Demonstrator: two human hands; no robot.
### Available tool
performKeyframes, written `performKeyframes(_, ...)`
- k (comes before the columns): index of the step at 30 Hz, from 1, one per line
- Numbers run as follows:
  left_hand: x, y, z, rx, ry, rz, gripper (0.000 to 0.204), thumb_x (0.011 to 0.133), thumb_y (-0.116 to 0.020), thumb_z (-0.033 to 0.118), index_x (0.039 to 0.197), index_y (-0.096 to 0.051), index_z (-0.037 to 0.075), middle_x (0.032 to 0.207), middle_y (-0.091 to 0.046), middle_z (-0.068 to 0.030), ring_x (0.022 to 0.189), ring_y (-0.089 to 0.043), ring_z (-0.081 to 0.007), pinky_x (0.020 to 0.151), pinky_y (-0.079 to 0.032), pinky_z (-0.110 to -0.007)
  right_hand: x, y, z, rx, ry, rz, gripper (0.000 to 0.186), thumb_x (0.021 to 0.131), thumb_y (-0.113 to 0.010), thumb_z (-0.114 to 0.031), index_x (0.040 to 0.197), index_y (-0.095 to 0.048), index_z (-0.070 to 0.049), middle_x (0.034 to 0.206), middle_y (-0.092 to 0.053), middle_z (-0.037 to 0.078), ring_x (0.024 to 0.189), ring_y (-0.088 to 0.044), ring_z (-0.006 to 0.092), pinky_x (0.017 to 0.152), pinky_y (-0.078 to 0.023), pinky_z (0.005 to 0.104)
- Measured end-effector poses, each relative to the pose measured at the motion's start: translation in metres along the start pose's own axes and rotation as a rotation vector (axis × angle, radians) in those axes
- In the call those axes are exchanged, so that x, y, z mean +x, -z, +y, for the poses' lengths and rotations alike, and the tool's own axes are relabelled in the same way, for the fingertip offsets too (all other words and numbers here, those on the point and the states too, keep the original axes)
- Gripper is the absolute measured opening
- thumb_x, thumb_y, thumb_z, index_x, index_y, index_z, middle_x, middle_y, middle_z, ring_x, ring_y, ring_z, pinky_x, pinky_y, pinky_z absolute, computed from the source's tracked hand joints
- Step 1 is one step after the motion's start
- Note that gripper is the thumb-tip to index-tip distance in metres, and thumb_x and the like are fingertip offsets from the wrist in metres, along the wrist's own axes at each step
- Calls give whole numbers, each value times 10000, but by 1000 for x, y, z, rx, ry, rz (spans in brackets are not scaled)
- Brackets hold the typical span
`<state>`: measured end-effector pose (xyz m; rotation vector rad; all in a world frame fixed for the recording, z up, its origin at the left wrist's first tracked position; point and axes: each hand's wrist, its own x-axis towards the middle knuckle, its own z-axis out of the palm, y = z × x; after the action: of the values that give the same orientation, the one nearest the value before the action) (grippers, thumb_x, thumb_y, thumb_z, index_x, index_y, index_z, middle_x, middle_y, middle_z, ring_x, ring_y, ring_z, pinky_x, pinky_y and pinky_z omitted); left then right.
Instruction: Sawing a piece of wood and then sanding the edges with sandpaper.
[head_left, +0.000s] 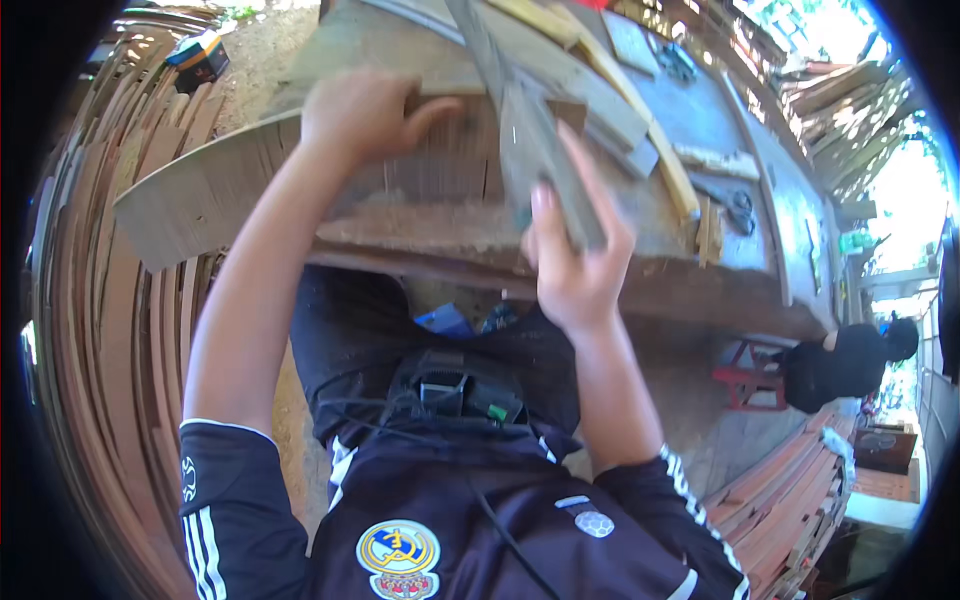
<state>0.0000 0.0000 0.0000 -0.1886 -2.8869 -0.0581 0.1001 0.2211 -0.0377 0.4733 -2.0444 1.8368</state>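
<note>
A long wooden board (210,195) lies across the workbench, its left end jutting past the bench. My left hand (365,115) grips the board's upper edge, thumb stretched out to the right and the other fingers partly hidden. In my right hand (580,250) is a long grey tool, apparently a handsaw (530,140), its narrow end pointing up and away. The index finger lies along its side. It passes over the right part of the board; motion blur hides whether they touch.
The workbench (400,225) carries wooden strips (655,130) and scissors (738,208). Stacked planks (115,330) line the left, with more planks (775,500) at lower right. A person in dark clothes (840,365) is at the right, by a red stool (750,375). A dark box (198,62) stands far left.
</note>
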Motion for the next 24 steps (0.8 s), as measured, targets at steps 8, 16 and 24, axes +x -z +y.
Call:
performKeyframes(8, -19, -44, -32, -355, 265, 131, 541, 1048, -450, 488, 927, -748, 54, 883, -734, -228, 870, -713, -420, 788, -563, -531, 20, -40, 18, -75, 264, -48, 471, 941, -676, -51, 1378, -560, 78, 1075, -724, 259, 914, -748, 235, 805, -551, 295)
performKeyframes(16, -17, -80, -96, -231, 275, 93, 573, 1071, -418, 431, 876, -715, -19, 884, -682, -309, 869, -648, -501, 788, -493, -595, -13, 5, 30, -116, 146, -278, 491, 919, -693, -20, 1393, -577, 39, 842, -725, 154, 619, -694, 224, 619, -520, 272)
performKeyframes(24, -11, -74, -90, -245, 202, 35, 620, 1076, -378, 457, 897, -711, -35, 944, -681, -318, 924, -639, -510, 826, -473, -579, -10, 51, -25, -62, 237, -172, 581, 947, -708, -164, 1368, -525, 192, 756, -719, 94, 551, -647, 110, 568, -505, 242)
